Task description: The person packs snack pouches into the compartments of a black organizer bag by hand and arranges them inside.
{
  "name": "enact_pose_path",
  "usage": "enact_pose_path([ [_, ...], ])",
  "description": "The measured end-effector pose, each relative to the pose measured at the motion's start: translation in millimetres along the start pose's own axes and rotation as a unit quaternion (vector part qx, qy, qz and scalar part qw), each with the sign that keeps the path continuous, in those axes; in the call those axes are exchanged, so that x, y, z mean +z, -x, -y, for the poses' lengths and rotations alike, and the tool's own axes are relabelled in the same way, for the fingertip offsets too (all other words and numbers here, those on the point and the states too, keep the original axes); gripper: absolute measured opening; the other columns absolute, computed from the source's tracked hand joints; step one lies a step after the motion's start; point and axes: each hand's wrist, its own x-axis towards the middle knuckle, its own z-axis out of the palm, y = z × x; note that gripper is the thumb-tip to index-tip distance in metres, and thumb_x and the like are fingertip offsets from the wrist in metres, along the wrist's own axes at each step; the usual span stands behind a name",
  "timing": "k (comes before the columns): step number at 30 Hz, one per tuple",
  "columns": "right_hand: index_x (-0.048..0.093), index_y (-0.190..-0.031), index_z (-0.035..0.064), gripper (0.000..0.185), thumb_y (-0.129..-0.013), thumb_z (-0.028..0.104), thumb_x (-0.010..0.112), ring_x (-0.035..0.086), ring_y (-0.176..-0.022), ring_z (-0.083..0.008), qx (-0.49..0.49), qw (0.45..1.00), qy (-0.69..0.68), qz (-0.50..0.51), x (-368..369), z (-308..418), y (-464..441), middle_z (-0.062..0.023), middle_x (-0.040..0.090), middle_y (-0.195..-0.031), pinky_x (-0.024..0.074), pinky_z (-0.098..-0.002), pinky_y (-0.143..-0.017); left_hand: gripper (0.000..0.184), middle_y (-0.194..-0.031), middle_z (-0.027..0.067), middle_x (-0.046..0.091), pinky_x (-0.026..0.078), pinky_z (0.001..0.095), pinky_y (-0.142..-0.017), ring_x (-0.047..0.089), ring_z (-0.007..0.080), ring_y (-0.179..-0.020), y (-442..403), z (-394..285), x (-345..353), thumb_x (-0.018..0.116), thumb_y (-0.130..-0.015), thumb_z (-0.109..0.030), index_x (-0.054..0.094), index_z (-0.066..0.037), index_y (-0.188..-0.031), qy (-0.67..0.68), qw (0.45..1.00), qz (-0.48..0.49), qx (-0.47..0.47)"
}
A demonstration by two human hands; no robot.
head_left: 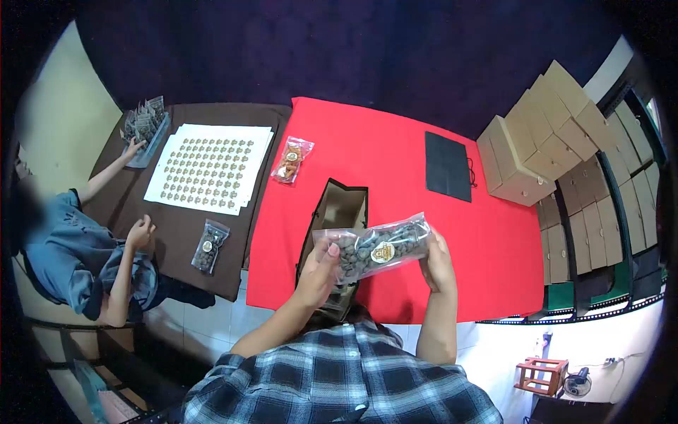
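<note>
Stretched between my two hands is a clear plastic pouch (367, 252) of dark round pieces, with a gold-and-white label on its front. My left hand (318, 277) grips its left end, thumb on top. At the other end, my right hand (439, 263) closes round the pouch's edge. Just behind and below the pouch, an open black paper bag (340, 205) stands on the red table, its inside pale brown. The pouch covers part of the bag.
A pouch of orange pieces (292, 161) and a black folder (448, 167) lie on the red table (395, 166). Cardboard boxes (519, 162) stand right. At left, a person (92, 247) sits by label sheets (208, 168), a dark pouch (210, 247) and a tub (150, 145) of pouches.
</note>
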Motion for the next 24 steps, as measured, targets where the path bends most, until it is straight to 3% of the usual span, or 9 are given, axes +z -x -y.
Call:
enact_pose_path([
  [3,0.058,-0.116,-0.0034,0.038,-0.103,0.029,0.044,0.062,-0.098,-0.014,-0.005,0.987,-0.064,0.148,-8,2,11,-0.0088,0.067,-0.108,0.0479,-0.0297,-0.086,0.039,-0.111,0.0071,0.06,0.049,0.0309,-0.087,0.06,0.0148,-0.101,0,1,-12,0.046,-0.101,-0.037,0.051,-0.004,-0.122,0.051,0.998,-0.002,-0.043],
  [4,0.061,-0.112,-0.0025,0.04,-0.102,0.033,0.044,0.064,-0.09,-0.0137,-0.005,0.988,-0.044,0.147,-2,10,15,-0.0074,0.068,-0.101,0.0496,-0.0289,-0.081,0.038,-0.111,0.0073,0.06,0.049,0.0308,-0.087,0.06,0.0147,-0.101,0,-3,-11,0.046,-0.101,-0.036,0.051,-0.004,-0.121,0.057,0.997,-0.002,-0.053],
  [7,0.058,-0.115,-0.0046,0.037,-0.099,0.027,0.051,0.066,-0.088,-0.0166,-0.01,0.986,0.011,0.166,-9,14,14,-0.0097,0.068,-0.104,0.0524,-0.0308,-0.08,0.037,-0.11,0.0084,0.06,0.05,0.0314,-0.087,0.06,0.0154,-0.101,-1,-8,-14,0.046,-0.101,-0.034,0.053,-0.002,-0.119,0.045,0.997,-0.009,-0.056],
  [11,0.058,-0.118,-0.0044,0.04,-0.101,0.031,0.048,0.059,-0.096,-0.0122,-0.04,0.967,0.158,0.193,11,45,29,-0.0054,0.065,-0.103,0.0464,-0.0283,-0.086,0.038,-0.109,0.0087,0.06,0.05,0.0325,-0.087,0.061,0.0166,-0.101,-1,-9,-17,0.047,-0.1,-0.034,0.052,-0.002,-0.118,0.068,0.996,-0.009,-0.053],
  [15,0.057,-0.12,-0.0051,0.038,-0.101,0.027,0.048,0.056,-0.103,-0.0134,-0.035,0.961,0.137,0.238,3,41,34,-0.0074,0.064,-0.107,0.0438,-0.0296,-0.091,0.035,-0.108,0.0079,0.06,0.049,0.0317,-0.087,0.06,0.015,-0.1,1,-3,-26,0.047,-0.1,-0.033,0.051,-0.002,-0.116,0.082,0.996,-0.004,-0.039],
  [19,0.057,-0.119,-0.0045,0.035,-0.102,0.023,0.047,0.054,-0.101,-0.011,-0.072,0.962,0.185,0.189,11,46,35,-0.005,0.063,-0.106,0.0435,-0.0282,-0.089,0.034,-0.106,0.0068,0.06,0.048,0.0303,-0.087,0.06,0.0136,-0.098,-1,1,-36,0.047,-0.101,-0.032,0.052,-0.002,-0.115,0.043,0.999,-0.011,0.009],
  [23,0.057,-0.114,-0.002,0.032,-0.103,0.026,0.045,0.052,-0.097,-0.0092,-0.04,0.962,0.206,0.173,7,40,30,-0.0015,0.06,-0.098,0.0416,-0.0268,-0.088,0.034,-0.107,0.0058,0.06,0.047,0.0286,-0.086,0.058,0.0119,-0.099,-2,-19,-25,0.046,-0.101,-0.031,0.052,-0.001,-0.116,-0.004,1.0,0.013,0.016],
  [24,0.057,-0.108,-0.0009,0.033,-0.103,0.029,0.045,0.051,-0.096,-0.0083,-0.034,0.979,0.156,0.125,14,38,33,0.0002,0.058,-0.095,0.0407,-0.0257,-0.088,0.037,-0.107,0.0058,0.06,0.046,0.0277,-0.086,0.058,0.0117,-0.099,0,-20,-24,0.048,-0.1,-0.033,0.053,-0.001,-0.117,-0.028,0.999,0.018,0.033],
])
